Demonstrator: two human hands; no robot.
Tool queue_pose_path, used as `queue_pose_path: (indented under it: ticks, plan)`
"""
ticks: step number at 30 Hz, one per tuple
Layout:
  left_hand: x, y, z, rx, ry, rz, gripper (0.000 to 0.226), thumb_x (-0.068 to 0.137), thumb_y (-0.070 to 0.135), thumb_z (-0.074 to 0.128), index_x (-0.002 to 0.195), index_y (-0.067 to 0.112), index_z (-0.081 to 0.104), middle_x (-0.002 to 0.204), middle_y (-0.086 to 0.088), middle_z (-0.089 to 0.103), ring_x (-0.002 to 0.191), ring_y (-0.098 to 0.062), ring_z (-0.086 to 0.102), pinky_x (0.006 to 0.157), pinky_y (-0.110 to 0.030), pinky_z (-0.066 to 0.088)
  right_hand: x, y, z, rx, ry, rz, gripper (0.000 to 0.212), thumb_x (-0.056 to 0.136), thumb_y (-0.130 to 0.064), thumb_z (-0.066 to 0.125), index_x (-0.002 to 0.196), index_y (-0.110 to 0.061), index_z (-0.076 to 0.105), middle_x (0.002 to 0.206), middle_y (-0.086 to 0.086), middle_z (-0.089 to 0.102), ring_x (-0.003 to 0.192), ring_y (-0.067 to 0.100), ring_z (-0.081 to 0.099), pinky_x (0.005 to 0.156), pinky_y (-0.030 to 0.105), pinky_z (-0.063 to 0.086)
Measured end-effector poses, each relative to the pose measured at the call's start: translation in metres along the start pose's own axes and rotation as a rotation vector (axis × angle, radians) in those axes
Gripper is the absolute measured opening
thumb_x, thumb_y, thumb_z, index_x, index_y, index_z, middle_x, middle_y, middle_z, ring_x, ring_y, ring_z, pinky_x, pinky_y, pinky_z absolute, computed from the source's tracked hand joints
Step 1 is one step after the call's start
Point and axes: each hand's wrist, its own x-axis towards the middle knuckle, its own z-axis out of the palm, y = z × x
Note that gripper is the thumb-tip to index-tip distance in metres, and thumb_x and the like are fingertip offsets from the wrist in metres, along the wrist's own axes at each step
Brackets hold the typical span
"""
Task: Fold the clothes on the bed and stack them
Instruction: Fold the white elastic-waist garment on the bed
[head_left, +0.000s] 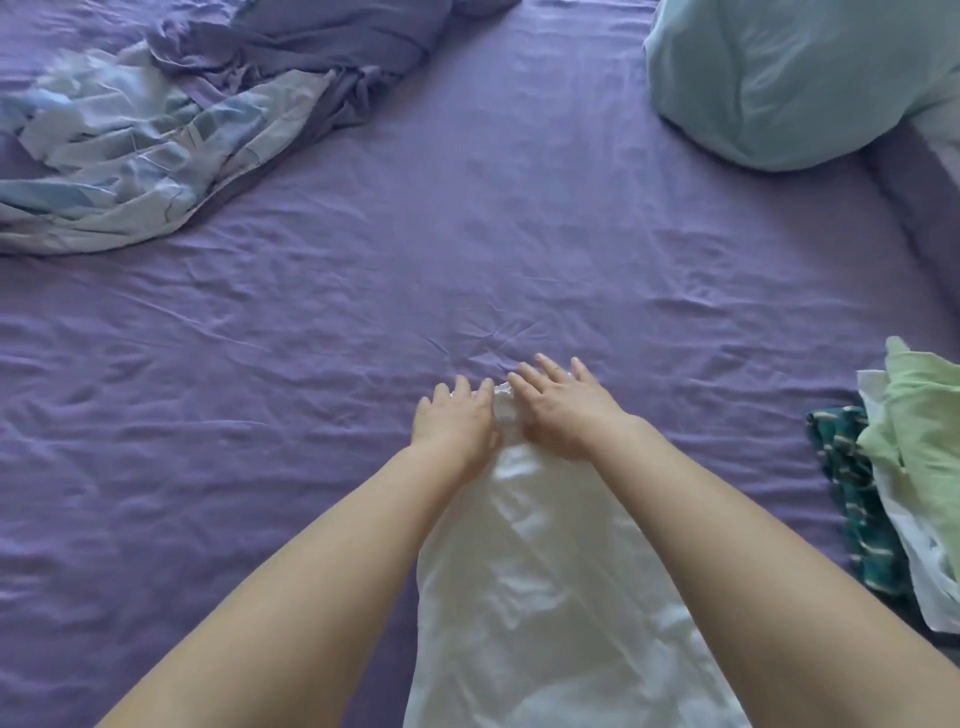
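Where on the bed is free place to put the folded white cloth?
The widest bare purple sheet lies ahead of both hands, between the crumpled blue-patterned bedding and the pale blue pillow. The stretch beside the left hand is also bare. Near the right hand it is crowded: the pile of clothes fills that edge.

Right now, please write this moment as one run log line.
step: smoothing | white garment: flat on purple sheet | left hand, right hand: pressing its far end | unfolded pile: right edge
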Motion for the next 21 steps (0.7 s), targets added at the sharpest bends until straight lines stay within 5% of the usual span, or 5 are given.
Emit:
queue_pose_path:
  ticks: [5, 9, 13, 17, 21]
  plan:
    - [0.003, 0.007, 0.001, 0.000, 0.092, -0.037, 0.069, 0.089, 0.036, 0.055, 0.147, 0.024, 0.019, 0.130, -0.007, 0.046, 0.122, -0.027, 0.033, 0.094, -0.034, 0.034, 0.006, -0.003, 0.004, -0.013, 0.075, 0.026, 0.074, 0.092, -0.036, 0.046, 0.151, -0.029, 0.002, 0.156, -0.001, 0.015, 0.137, 0.025, 0.022, 0.104, 0.040, 0.027]
    - [-0.009, 0.011, -0.005, 0.075, 0.191, -0.064, 0.051, 0.082, 0.036, 0.055, 0.129, 0.023, 0.040, 0.119, -0.001, 0.051, 0.117, -0.025, 0.035, 0.088, -0.035, 0.029, 0.000, -0.009, -0.004, -0.043, 0.202, 0.082, 0.071, 0.086, -0.036, 0.051, 0.147, -0.023, 0.018, 0.130, -0.001, 0.050, 0.123, 0.025, 0.035, 0.097, 0.036, 0.027]
    - [-0.044, 0.014, -0.009, -0.062, 0.257, -0.052, 0.039, 0.077, 0.043, 0.056, 0.107, 0.020, 0.044, 0.108, -0.002, 0.050, 0.104, -0.027, 0.045, 0.079, -0.037, 0.032, -0.036, -0.005, -0.009, -0.036, 0.391, -0.008, 0.033, 0.084, -0.034, 0.057, 0.111, -0.016, 0.050, 0.112, 0.002, 0.055, 0.116, 0.025, 0.038, 0.102, 0.037, 0.020]
    - [-0.095, 0.019, -0.017, -0.143, 0.378, 0.048, 0.027, 0.077, 0.029, 0.060, 0.098, 0.017, 0.048, 0.098, -0.002, 0.049, 0.087, -0.024, 0.054, 0.055, -0.031, 0.033, -0.101, -0.005, -0.008, 0.047, 0.534, -0.175, 0.027, 0.075, -0.024, 0.069, 0.094, -0.007, 0.060, 0.098, 0.010, 0.061, 0.099, 0.031, 0.057, 0.093, 0.041, 0.037]
    - [-0.159, 0.037, -0.019, 0.037, 0.577, 0.291, 0.025, 0.049, 0.013, 0.075, 0.069, 0.014, 0.061, 0.066, -0.002, 0.055, 0.053, -0.021, 0.054, 0.040, -0.027, 0.035, -0.171, -0.015, 0.011, 0.113, 0.679, -0.159, 0.038, 0.051, -0.007, 0.073, 0.089, -0.011, 0.067, 0.085, 0.002, 0.065, 0.083, 0.026, 0.064, 0.094, 0.044, 0.048]
